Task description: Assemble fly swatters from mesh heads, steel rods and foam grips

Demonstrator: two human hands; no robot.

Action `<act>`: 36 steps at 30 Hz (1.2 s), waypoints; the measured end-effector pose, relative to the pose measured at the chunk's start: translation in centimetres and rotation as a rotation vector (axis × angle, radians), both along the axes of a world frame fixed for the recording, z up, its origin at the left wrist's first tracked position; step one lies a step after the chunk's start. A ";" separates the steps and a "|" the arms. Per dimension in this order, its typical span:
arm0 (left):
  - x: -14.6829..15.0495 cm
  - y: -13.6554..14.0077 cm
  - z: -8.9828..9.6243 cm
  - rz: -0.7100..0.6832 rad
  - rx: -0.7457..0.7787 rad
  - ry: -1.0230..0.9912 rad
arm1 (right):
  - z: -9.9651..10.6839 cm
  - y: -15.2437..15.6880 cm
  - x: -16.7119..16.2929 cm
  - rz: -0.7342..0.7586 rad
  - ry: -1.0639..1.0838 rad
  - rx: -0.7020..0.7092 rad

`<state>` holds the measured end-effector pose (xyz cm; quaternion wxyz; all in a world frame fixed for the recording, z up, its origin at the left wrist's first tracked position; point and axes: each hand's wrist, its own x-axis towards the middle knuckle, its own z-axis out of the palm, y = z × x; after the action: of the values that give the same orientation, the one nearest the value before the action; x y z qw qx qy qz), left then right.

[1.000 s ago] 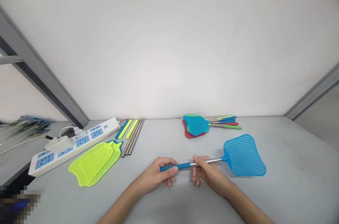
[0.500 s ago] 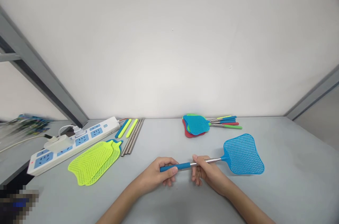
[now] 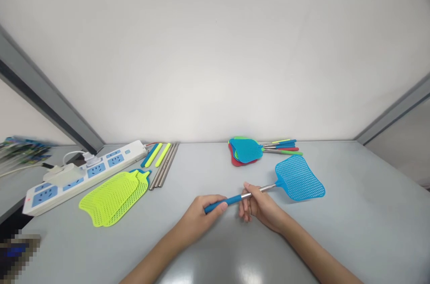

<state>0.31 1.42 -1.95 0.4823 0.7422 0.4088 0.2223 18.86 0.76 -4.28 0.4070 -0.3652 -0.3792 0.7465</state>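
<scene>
A blue fly swatter (image 3: 300,178) with a metal rod and a blue grip is held between both hands, its perforated head pointing right. My left hand (image 3: 201,216) is closed around the blue grip, thumb along its top. My right hand (image 3: 261,207) pinches the metal rod close to where it enters the grip. Farther back lies a stack of fly swatters (image 3: 247,150) in blue, green and red, their handles turned right. To the left are yellow-green swatter heads (image 3: 110,196), with a blue one partly hidden beneath them.
Several metal rods (image 3: 164,166) lie beside yellow grips (image 3: 163,155) and a blue grip (image 3: 149,155) at the back left. A white power strip (image 3: 97,172) with plugs in it runs along the left edge. A wall rises behind the table (image 3: 201,163).
The swatter has tilted, its head end rising up and away while the grip end stays low. Both hands keep their hold. The whole view has shifted slightly.
</scene>
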 end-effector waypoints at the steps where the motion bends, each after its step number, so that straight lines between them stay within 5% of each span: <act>1: 0.0 0.1 0.0 -0.005 -0.005 -0.006 | 0.0 0.0 0.0 -0.006 -0.005 0.005; 9: -0.2 0.4 -0.4 0.003 -0.067 -0.010 | 0.4 0.1 0.5 0.018 -0.036 -0.001; 14: 0.2 0.0 -1.0 0.153 0.246 0.023 | 0.8 0.0 0.8 0.031 -0.057 0.001; 20: 0.4 -0.4 -1.3 0.156 0.507 0.189 | 0.9 -0.1 0.8 0.032 -0.069 -0.017; 36: 0.5 -0.2 -1.9 0.096 0.667 0.362 | 0.8 -0.3 0.8 0.029 -0.105 -0.005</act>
<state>0.84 1.25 -3.81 0.1231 0.8656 0.4269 0.2309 19.63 0.51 -3.45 0.3746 -0.3993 -0.4036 0.7330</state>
